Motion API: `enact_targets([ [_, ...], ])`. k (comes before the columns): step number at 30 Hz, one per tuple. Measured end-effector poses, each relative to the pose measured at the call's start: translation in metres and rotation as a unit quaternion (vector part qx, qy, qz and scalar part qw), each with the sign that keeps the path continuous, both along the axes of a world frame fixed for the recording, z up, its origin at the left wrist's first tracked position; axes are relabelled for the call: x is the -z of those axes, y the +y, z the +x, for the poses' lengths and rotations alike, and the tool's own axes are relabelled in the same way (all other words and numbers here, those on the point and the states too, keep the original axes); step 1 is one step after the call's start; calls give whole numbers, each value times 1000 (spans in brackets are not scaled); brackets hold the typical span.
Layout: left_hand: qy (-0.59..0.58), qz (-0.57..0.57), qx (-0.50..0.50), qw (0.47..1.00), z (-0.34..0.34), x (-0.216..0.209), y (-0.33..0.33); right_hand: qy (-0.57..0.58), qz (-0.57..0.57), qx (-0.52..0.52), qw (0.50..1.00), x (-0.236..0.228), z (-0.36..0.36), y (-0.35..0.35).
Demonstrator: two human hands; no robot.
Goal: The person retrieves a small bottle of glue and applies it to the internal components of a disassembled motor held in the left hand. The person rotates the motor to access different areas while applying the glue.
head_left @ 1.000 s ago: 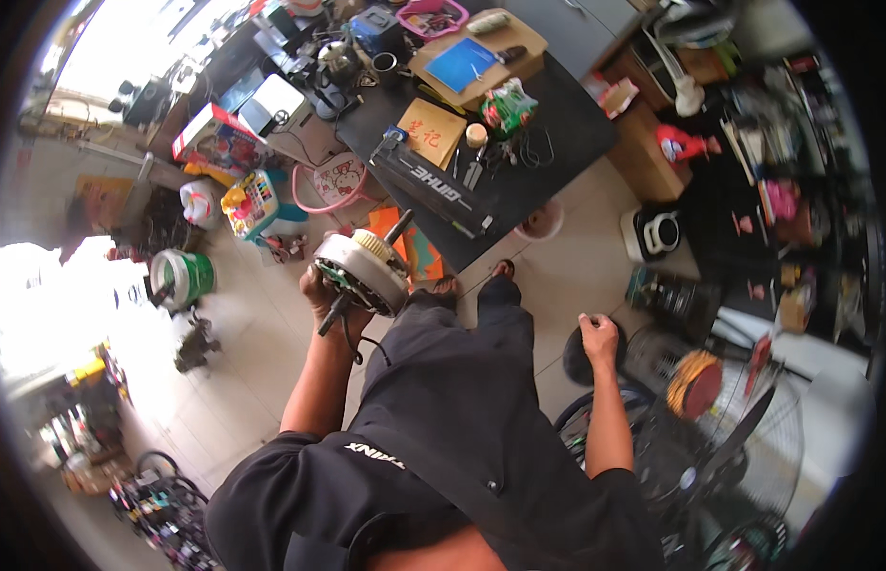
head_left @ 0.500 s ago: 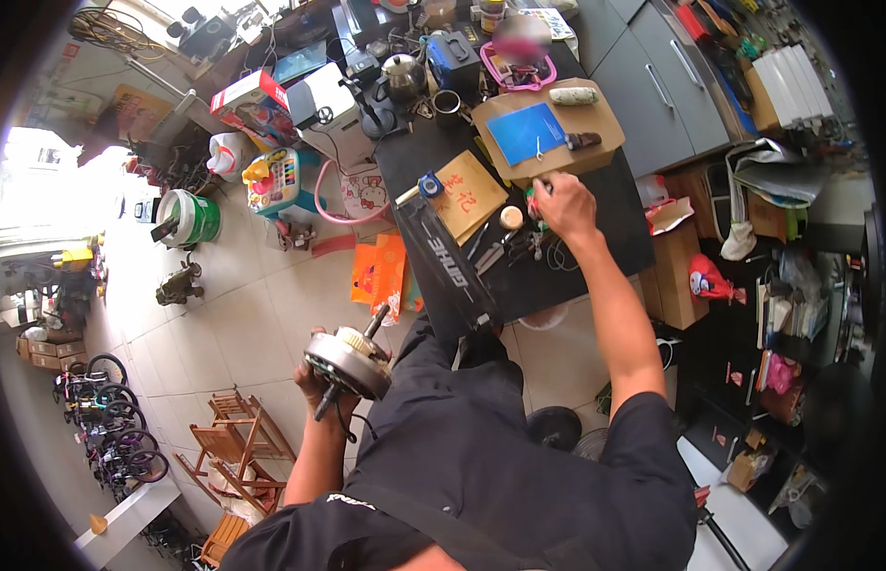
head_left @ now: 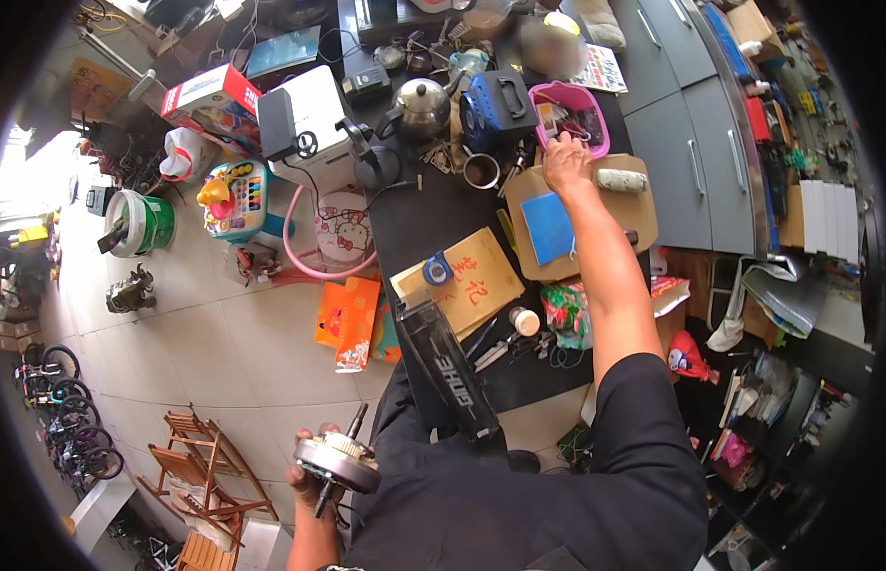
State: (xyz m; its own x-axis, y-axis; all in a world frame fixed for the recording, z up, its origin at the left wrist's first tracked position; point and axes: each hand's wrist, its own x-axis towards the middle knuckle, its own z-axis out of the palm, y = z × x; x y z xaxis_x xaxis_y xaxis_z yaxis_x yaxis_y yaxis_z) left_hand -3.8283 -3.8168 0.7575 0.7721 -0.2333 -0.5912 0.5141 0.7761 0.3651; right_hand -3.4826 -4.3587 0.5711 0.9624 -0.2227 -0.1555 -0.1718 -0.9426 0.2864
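Note:
My left hand (head_left: 309, 466) is closed round a hub motor core (head_left: 338, 461), a round metal disc with a cream gear on top. Its shaft sticks out on both sides and a dark cable hangs below. I hold it over the floor, left of my body. My right hand (head_left: 568, 164) reaches across the table to the near rim of a pink plastic basket (head_left: 603, 138) full of small items. Its fingertips point down into the basket and are partly hidden, so their grip is unclear. Under that forearm lies a cardboard box (head_left: 643, 205) with a blue booklet (head_left: 547, 226).
The black table (head_left: 409, 224) bears a brown envelope (head_left: 481, 285), a tape roll (head_left: 436, 269), a white-capped jar (head_left: 525, 322), a colourful plastic bag (head_left: 565, 314), a mug (head_left: 481, 171), a kettle (head_left: 422, 109) and a long black case (head_left: 447, 371). Wooden chairs (head_left: 200, 466) stand left.
My right hand has moved away from beside the jar, forward to the pink basket. The motor core stays in my left hand, now lower in view. The view has shifted toward the table's far side.

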Motion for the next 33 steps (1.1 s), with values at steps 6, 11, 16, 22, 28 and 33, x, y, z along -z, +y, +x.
enact_targets([
  [6,37,15,-40,998,16,14,0,132,-105,-19,985,13,39,10],
  [11,15,4,-17,1000,21,15,-5,168,-135,-6,976,9,47,13],
  [16,4,-5,9,1000,26,16,-12,207,-130,-1,970,2,41,10],
  [22,9,10,31,999,17,29,-3,90,-145,-9,985,-2,28,-6],
  [28,-10,11,39,999,9,34,-1,-149,-52,-166,973,-72,-3,-37],
  [33,-70,-19,55,996,0,22,-12,-165,116,-59,978,-160,-56,-13],
])
